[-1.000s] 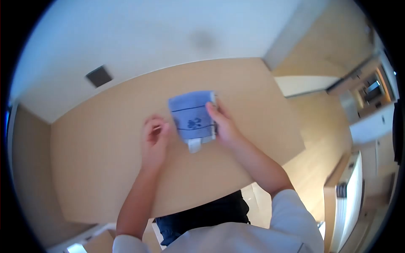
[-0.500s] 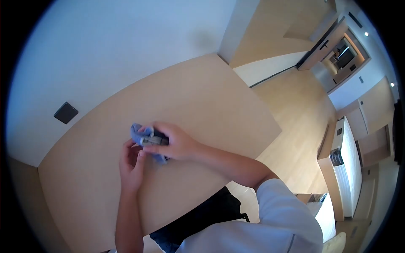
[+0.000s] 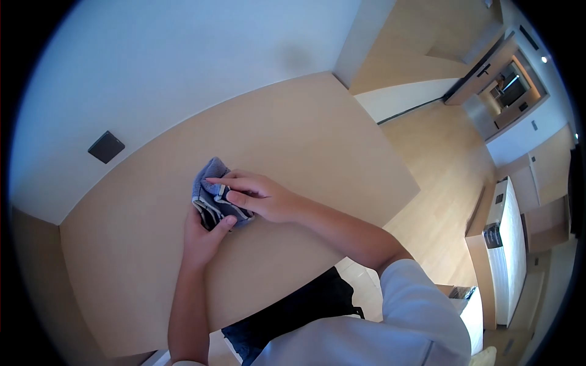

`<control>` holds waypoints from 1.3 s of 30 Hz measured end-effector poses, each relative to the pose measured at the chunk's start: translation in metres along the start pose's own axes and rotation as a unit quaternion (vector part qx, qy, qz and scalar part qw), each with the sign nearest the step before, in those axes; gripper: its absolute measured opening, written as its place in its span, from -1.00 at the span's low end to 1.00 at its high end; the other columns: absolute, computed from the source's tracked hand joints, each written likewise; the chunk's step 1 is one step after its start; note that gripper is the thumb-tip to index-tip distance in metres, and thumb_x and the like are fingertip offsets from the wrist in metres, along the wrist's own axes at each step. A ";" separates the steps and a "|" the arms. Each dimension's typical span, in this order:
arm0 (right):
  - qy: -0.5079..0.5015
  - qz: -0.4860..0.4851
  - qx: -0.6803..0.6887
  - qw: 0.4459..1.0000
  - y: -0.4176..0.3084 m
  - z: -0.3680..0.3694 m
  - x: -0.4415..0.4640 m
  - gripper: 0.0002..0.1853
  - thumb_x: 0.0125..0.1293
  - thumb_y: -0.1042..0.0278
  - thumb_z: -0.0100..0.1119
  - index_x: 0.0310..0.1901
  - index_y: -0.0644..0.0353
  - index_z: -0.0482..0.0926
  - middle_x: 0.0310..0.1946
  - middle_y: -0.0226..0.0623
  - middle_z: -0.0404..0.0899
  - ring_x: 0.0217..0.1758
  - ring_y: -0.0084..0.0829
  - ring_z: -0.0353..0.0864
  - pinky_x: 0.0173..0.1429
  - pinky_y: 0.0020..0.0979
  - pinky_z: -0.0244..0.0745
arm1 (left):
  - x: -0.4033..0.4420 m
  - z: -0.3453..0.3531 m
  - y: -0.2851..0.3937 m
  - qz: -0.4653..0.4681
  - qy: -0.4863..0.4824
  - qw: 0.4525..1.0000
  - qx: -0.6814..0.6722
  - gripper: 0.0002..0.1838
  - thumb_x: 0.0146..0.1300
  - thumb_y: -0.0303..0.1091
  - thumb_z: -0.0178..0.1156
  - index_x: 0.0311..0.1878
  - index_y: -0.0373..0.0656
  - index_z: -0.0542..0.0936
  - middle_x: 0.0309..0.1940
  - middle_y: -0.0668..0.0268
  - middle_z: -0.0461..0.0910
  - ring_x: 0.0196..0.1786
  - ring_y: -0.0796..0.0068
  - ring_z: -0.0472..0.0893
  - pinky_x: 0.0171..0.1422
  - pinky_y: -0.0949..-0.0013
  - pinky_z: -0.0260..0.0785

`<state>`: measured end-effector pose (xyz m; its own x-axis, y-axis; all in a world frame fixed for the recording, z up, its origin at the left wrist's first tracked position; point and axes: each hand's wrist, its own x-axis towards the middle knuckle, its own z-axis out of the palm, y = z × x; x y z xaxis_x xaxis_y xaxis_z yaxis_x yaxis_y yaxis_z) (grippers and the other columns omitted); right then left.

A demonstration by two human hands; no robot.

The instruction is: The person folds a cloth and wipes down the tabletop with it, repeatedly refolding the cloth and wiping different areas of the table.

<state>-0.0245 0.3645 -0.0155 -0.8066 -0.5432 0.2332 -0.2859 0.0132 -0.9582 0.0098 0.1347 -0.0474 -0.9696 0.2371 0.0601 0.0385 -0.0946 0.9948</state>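
I saw a blue cloth [image 3: 206, 177] bunched over the table [image 3: 293, 134]. The left hand [image 3: 202, 239] pinched its near edge, thumb on top; the right hand [image 3: 261, 195] held a fold between thumb and fingers. Whether cloth touched table, I couldn't tell.

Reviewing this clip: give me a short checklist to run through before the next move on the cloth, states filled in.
1. Left hand holding the cloth: ok, thumb over its near edge.
2. Right hand touching the cloth: ok, fingers and thumb on its folds.
3. Right hand's grip firm: cannot tell.
4. Cloth spread flat: not ok, it is bunched in folds.
5. Cloth over the table: ok, well inside the edges.
6. Cloth's underside touching the table: cannot tell, hidden.
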 end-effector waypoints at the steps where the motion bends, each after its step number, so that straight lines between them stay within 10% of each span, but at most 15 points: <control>1: -0.004 -0.004 0.014 1.000 0.000 0.001 -0.001 -0.46 0.80 -0.02 0.08 0.59 0.08 0.57 0.29 -0.33 0.61 0.33 -0.50 0.55 0.38 -0.37 0.49 | 0.000 0.000 0.002 -0.006 -0.004 1.000 0.006 -0.26 0.40 -0.37 0.59 0.53 -0.32 0.45 0.33 0.22 0.67 0.39 0.36 0.64 0.53 0.22 0.50; 13: 0.140 0.060 0.128 0.980 0.008 -0.026 0.002 -0.64 0.66 0.11 0.35 0.27 0.17 0.74 0.02 -0.40 0.80 0.00 -0.57 0.73 0.08 -0.40 0.65 | 0.003 0.010 0.005 -0.033 0.025 0.999 0.017 -0.44 0.57 -0.30 0.46 0.49 -0.28 0.51 0.22 0.33 0.72 0.25 0.51 0.65 0.43 0.30 0.53; 19: 0.076 0.011 -0.094 0.993 -0.009 0.009 -0.004 -0.60 0.55 0.24 0.50 0.29 0.21 0.71 0.02 -0.42 0.78 -0.02 -0.59 0.70 0.05 -0.44 0.60 | 0.002 0.010 0.002 0.060 -0.028 0.996 0.060 -0.47 0.71 -0.23 0.26 0.58 -0.26 0.45 0.34 0.37 0.61 0.38 0.51 0.55 0.53 0.27 0.40; 24: 0.126 0.073 0.118 0.982 0.011 -0.014 0.002 -0.64 0.62 0.40 0.35 0.36 0.21 0.67 0.07 -0.43 0.75 0.09 -0.58 0.69 0.23 -0.43 0.59 | 0.005 0.000 -0.004 -0.104 0.089 0.988 -0.077 -0.51 0.76 -0.11 0.18 0.54 -0.21 0.53 0.36 0.39 0.63 0.43 0.55 0.51 0.58 0.36 0.30; 30: 0.258 0.079 0.192 0.943 0.008 -0.036 0.005 -0.61 0.68 0.46 0.24 0.45 0.18 0.59 0.09 -0.38 0.77 0.15 -0.58 0.71 0.27 -0.45 0.57 | 0.010 0.000 0.024 -0.022 0.287 0.943 -0.165 -0.53 0.76 -0.08 0.18 0.50 -0.19 0.59 0.34 0.39 0.66 0.40 0.55 0.53 0.62 0.38 0.23; 39: 0.218 0.136 0.108 0.960 0.020 -0.047 0.008 -0.78 0.74 0.41 0.12 0.27 -0.01 0.65 -0.09 -0.47 0.70 -0.10 -0.66 0.63 -0.04 -0.51 0.56 | 0.019 -0.022 0.019 -0.002 0.292 0.950 -0.113 -0.62 0.77 -0.21 0.16 0.43 -0.23 0.58 0.26 0.35 0.68 0.31 0.51 0.59 0.53 0.38 0.34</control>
<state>-0.0611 0.4000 -0.0245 -0.9897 -0.1400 -0.0291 0.0428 -0.0957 -0.9945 -0.0129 0.1161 -0.0295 -0.9409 -0.3325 -0.0644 0.0463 -0.3147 0.9481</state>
